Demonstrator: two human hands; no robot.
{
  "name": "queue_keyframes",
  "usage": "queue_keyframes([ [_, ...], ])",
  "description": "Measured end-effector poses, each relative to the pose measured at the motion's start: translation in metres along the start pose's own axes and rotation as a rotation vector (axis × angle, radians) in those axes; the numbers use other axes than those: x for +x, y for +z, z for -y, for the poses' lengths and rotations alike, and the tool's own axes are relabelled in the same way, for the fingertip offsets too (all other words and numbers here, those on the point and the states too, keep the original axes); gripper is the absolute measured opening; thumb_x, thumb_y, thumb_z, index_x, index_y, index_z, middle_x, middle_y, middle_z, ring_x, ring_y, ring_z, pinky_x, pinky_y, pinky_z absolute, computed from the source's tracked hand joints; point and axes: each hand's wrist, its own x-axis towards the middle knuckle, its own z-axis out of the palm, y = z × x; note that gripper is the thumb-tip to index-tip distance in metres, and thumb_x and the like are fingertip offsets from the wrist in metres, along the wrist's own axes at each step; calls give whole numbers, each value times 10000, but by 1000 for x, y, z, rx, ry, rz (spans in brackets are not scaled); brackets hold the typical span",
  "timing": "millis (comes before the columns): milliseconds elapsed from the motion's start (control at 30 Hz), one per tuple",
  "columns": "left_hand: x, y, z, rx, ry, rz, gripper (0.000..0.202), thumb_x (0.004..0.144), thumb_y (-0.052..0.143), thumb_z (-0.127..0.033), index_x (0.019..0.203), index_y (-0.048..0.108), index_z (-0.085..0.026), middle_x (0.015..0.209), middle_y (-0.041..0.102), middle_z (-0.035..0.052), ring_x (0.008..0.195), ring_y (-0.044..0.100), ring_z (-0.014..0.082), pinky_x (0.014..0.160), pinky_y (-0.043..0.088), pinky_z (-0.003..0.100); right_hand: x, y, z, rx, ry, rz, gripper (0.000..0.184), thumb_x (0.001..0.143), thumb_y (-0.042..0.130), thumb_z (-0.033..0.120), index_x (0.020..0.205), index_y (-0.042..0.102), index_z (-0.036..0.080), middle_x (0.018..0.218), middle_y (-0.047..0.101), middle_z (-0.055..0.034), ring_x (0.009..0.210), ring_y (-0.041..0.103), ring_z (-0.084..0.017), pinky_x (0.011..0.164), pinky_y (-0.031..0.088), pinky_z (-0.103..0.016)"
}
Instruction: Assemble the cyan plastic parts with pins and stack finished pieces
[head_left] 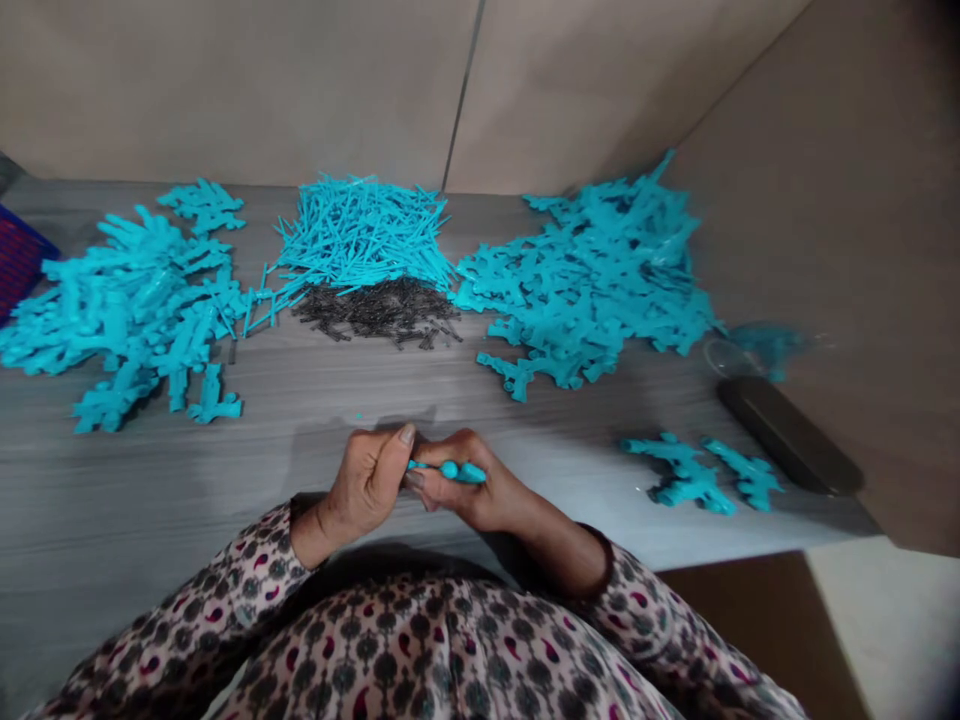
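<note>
Close to my body, at the front of the grey table, my two hands meet around a turquoise plastic toy gun part (463, 471). My right hand (480, 485) is closed round it, and a rounded section shows between the thumb and fingers. My left hand (373, 475) is closed at the part's left end, with its thumb on top. The fingers hide that end, so I cannot see how the pieces join there. Beyond the hands lie a heap of thin turquoise sticks (364, 230) and a low pile of small dark pins (379, 308).
Turquoise gun-shaped pieces form a left heap (112, 300) and a right heap (592, 270). Two similar pieces (690, 475) lie front right, beside a dark elongated case (787, 435). Wooden panels (300, 90) bound the back and right. A blue-and-red woven item (22, 260) sits far left.
</note>
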Motion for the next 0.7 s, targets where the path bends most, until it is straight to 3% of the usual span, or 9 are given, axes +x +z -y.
queue_keyframes([
  [133, -5, -3, -14, 102, 169, 77, 601, 1013, 319, -441, 502, 522, -198, 427, 583, 11, 420, 510, 114, 516, 408, 247, 0, 5, -18, 488, 250, 104, 479, 773, 647, 616, 702, 613, 144, 504, 576, 15, 321, 382, -67, 302, 252, -200],
  [233, -5, -6, -19, 181, 303, 59, 574, 1013, 340, -399, 493, 482, -202, 417, 572, 6, 403, 491, 106, 520, 402, 245, 0, 9, -23, 594, 292, 170, 512, 729, 661, 651, 728, 623, 140, 505, 589, 8, 300, 394, -73, 276, 249, -201],
  [333, -3, -6, -13, 145, 256, 42, 583, 1015, 327, -413, 488, 452, -199, 398, 530, -8, 387, 432, 95, 484, 361, 242, 0, 8, -12, 386, 171, 123, 474, 841, 580, 604, 707, 593, 150, 539, 570, 13, 349, 393, -63, 335, 288, -203],
  [467, 2, -3, 1, 42, 93, -41, 606, 966, 389, -543, 468, 343, -201, 414, 382, -37, 406, 302, 84, 421, 253, 250, 1, 4, 6, -210, -172, -55, 375, 950, 507, 392, 639, 479, 183, 550, 437, 45, 484, 361, -72, 495, 327, -221],
  [533, 3, -1, 5, 21, 35, -69, 624, 926, 429, -603, 466, 289, -206, 430, 298, -46, 421, 247, 83, 411, 215, 256, 0, 3, 8, -400, -273, -82, 308, 956, 480, 292, 666, 464, 193, 575, 432, 41, 517, 368, -86, 531, 329, -232],
  [600, 4, 1, 7, 18, 15, -69, 634, 913, 440, -618, 460, 275, -206, 431, 271, -48, 420, 232, 82, 406, 207, 257, -2, 1, 6, -464, -297, -79, 276, 953, 470, 262, 686, 476, 195, 597, 460, 30, 536, 394, -96, 544, 339, -236],
  [700, 4, 1, 2, 44, 63, -8, 618, 953, 404, -560, 450, 358, -204, 410, 383, -34, 405, 338, 91, 427, 287, 252, -3, -2, -1, -255, -187, -47, 343, 954, 488, 355, 658, 504, 184, 571, 477, 28, 495, 404, -85, 499, 343, -221],
])
